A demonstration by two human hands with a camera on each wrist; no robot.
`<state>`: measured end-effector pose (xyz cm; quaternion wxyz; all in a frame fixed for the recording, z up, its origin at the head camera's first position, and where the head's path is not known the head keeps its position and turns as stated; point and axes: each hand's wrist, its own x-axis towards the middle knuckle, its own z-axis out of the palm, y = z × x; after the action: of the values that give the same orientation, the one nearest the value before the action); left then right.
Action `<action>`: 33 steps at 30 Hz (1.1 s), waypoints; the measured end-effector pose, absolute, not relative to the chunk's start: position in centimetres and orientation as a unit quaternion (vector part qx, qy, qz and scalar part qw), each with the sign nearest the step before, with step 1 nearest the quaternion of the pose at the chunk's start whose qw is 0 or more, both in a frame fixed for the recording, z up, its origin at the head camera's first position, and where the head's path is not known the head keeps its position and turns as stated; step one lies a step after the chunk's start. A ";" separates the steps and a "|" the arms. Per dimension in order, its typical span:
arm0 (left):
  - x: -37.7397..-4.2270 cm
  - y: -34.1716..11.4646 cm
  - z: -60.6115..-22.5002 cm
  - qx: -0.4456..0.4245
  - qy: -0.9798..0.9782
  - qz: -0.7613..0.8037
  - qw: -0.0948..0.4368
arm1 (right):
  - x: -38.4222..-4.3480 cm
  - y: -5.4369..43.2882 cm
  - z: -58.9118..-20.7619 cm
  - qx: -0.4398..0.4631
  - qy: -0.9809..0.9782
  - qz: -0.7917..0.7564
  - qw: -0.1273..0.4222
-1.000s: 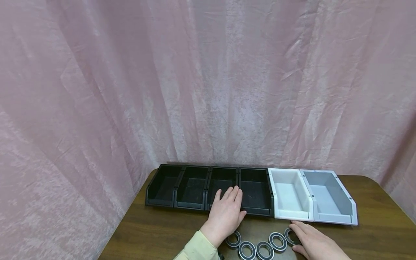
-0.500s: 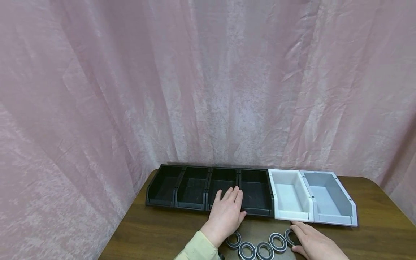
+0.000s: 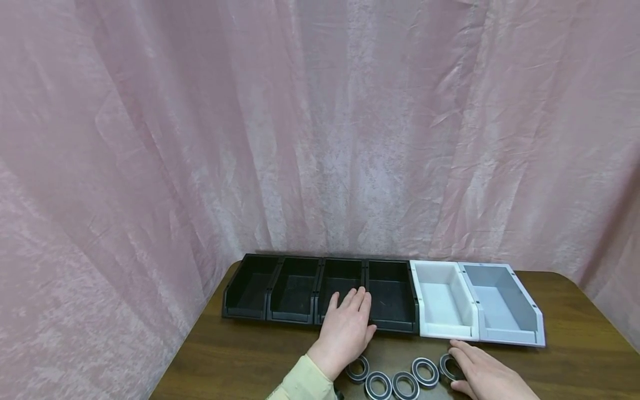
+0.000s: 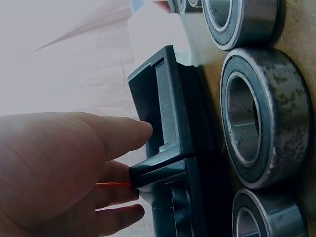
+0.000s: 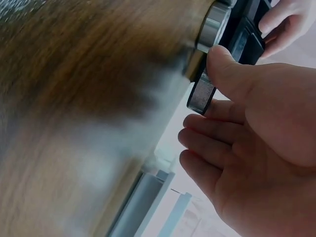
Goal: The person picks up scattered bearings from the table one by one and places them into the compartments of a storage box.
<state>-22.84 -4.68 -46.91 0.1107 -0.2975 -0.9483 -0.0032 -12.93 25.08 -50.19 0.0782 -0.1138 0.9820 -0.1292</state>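
Head view: shows right hand [image 3: 487,375] with thumb and fingers clamped on rightmost ball bearing [image 3: 443,368], just in front of white bin [image 3: 450,332]. Cannot tell whether raised off wooden table [image 3: 240,355]. Shows left hand [image 3: 344,336] unclenched, fingers extended over third black bin [image 3: 342,268] from left. Includes four other bearings [image 3: 425,383] in curved row between hands. Includes grey bin [image 3: 512,336] right of white one.
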 end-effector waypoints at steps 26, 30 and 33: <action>-22.8 -4.5 -46.8 -0.297 -0.949 -0.009 0.110 | -10.6 27.4 -48.2 -0.173 0.966 -0.031 -0.187; -22.7 -4.5 -46.8 -0.296 -0.949 -0.010 0.109 | -10.7 28.0 -48.1 -0.192 0.950 -0.019 -0.247; -22.7 -4.6 -46.9 -0.296 -0.949 -0.010 0.109 | -10.8 28.3 -48.0 -0.194 0.948 -0.014 -0.251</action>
<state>-22.69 -4.59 -46.86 0.1086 -0.2960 -0.9489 -0.0101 -10.79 28.26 -47.96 -0.2507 -0.1940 0.9483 -0.0140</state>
